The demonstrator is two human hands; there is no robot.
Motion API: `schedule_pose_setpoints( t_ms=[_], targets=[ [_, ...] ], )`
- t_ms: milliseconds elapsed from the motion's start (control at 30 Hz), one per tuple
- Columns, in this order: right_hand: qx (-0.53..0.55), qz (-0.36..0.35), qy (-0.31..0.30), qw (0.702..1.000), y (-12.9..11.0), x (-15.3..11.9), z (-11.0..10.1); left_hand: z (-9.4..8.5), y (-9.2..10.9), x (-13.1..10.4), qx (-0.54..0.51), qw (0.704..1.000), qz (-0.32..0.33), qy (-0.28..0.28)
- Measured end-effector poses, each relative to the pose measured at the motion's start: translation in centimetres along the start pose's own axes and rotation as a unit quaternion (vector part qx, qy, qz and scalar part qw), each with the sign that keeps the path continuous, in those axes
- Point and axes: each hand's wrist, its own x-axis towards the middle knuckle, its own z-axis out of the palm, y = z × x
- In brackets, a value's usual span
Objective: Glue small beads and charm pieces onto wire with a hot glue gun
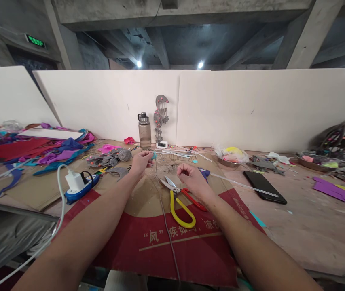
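My left hand pinches a small teal piece above the cardboard. A thin grey cord hangs down from near that piece and runs over the red printed cardboard to its front edge. My right hand is closed just right of the scissors' blades, its fingertips together; whatever they hold is too small to make out. The scissors, with one yellow and one red handle, lie partly open on the cardboard under and beside my right hand.
A bottle and a hanging grey ornament stand at the back. Left are grey yarn, a blue power strip with a white cable, and coloured fabric. Right are a black phone, a bowl and purple sheets.
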Motion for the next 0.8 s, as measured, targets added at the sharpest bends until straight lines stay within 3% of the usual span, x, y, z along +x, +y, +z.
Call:
schedule_pose_setpoints(
  t_ms=[800],
  targets=[
    [-0.048,-0.015,0.004,0.999,0.06,0.01,-0.20,0.16,0.23,-0.40,0.018,1.000,-0.002,-0.002]
  ],
)
